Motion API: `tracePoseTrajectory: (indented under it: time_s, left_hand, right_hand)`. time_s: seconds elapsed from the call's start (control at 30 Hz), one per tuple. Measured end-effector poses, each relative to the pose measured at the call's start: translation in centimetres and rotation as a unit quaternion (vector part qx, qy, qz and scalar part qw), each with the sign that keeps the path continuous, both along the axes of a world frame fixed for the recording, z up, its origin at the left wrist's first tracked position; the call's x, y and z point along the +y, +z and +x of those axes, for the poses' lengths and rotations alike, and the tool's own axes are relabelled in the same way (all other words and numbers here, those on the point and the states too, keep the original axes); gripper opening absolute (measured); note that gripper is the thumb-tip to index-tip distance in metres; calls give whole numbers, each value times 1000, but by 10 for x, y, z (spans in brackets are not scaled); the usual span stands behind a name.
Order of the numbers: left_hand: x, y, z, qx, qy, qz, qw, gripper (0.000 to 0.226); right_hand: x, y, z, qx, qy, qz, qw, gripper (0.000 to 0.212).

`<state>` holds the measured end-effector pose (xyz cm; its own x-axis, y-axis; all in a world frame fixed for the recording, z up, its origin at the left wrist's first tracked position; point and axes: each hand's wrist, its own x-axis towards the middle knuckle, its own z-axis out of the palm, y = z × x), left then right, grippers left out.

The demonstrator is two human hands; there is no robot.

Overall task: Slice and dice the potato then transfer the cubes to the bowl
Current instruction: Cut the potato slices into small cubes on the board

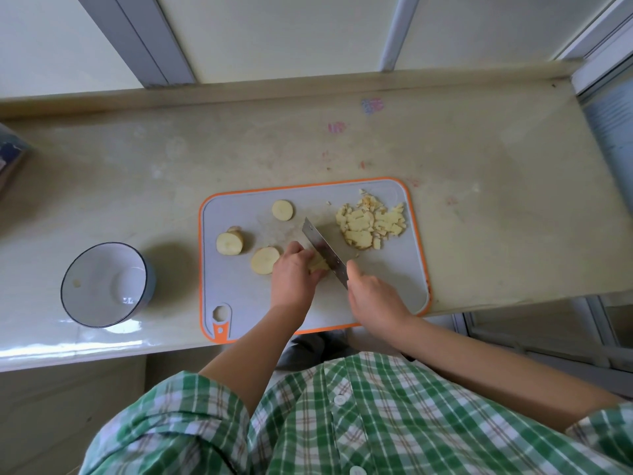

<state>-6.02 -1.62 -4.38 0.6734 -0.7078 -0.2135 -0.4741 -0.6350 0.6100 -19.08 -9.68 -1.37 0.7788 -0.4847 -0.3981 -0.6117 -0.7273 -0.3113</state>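
A grey cutting board [387,286] with an orange rim lies on the counter. My left hand [293,273] curls over a potato slice [318,265] near the board's middle. My right hand [371,296] grips the handle of a knife [323,250], whose blade rests against that slice. Three round potato slices lie to the left: one [283,210] at the back, one [229,243] at the left edge, one [264,260] beside my left hand. A pile of potato cubes [371,221] sits at the board's back right. A white bowl [104,284] stands left of the board.
The pale counter [479,217] ends in a raised lip at the back and a front edge close to my body. A dark object [10,156] shows at the far left edge. The bowl holds one small potato bit [77,283].
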Motion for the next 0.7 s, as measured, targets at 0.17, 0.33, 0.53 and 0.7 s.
tracePoseTrajectory:
  time_s: [0.17,0.33,0.53,0.7]
  left_hand:
    - [0,2,0,-7,5,3,1000,26]
    - [-1,2,0,1,12,3,1000,27]
    - [-1,2,-1,6,20,-5,1000,23]
    - [3,-1,0,-3,11,-3,1000,27]
  right_hand:
    - [-6,10,5,-2,11,22,1000,29]
    - [-4,10,8,5,5,28,1000,31]
    - [1,0,10,-3,-7,-4,1000,31]
    - [-4,1,15,-28,-15,3,999,18]
